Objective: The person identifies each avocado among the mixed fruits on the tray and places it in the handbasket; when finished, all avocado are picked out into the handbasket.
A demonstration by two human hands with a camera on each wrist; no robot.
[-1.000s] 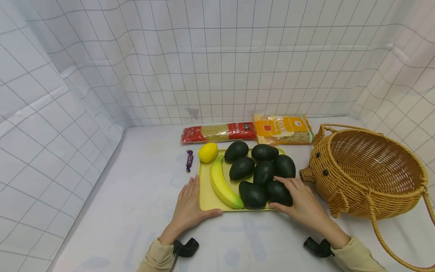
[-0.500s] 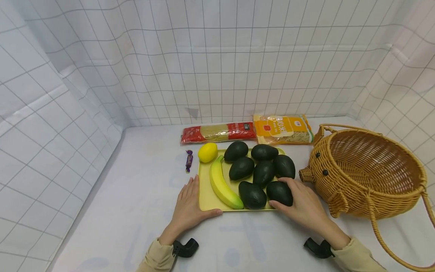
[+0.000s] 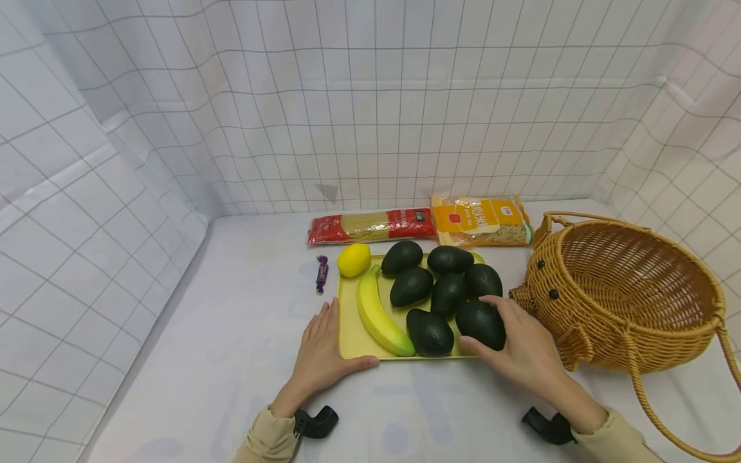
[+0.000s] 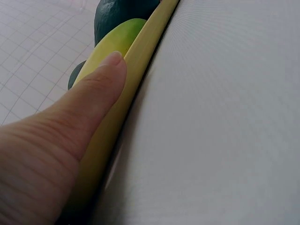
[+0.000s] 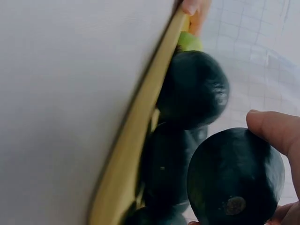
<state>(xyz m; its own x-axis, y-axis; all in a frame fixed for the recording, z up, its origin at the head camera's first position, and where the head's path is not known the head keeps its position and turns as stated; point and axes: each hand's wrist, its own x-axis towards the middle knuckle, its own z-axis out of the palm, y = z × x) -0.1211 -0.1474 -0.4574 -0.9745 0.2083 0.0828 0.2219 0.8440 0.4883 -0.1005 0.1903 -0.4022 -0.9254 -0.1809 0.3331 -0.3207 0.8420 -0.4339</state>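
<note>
At the tray's front left corner, my left hand [image 3: 321,357] lies with straight fingers along the side and its thumb on the front rim. The yellow tray [image 3: 350,331] holds a banana [image 3: 376,312], a lemon [image 3: 354,260] and several dark green avocados [image 3: 429,332]. My right hand [image 3: 523,350] grips one avocado [image 3: 482,323] between thumb and fingers at the front right corner. In the right wrist view that gripped avocado [image 5: 234,178] sits higher than its neighbours, apart from the tray wall. The left wrist view has the left thumb [image 4: 93,91] over the rim.
Right of the tray stands a pig-shaped wicker basket [image 3: 585,308], its loop handle [image 3: 648,411] hanging toward the front. Behind the tray lie a red noodle packet [image 3: 370,226] and an orange bag [image 3: 482,220]. A purple-wrapped candy [image 3: 322,274] is to the left.
My right hand has closed round the front right avocado and raised it slightly, shifting a little right and away from the neighbouring avocado. The left hand has stayed still.
</note>
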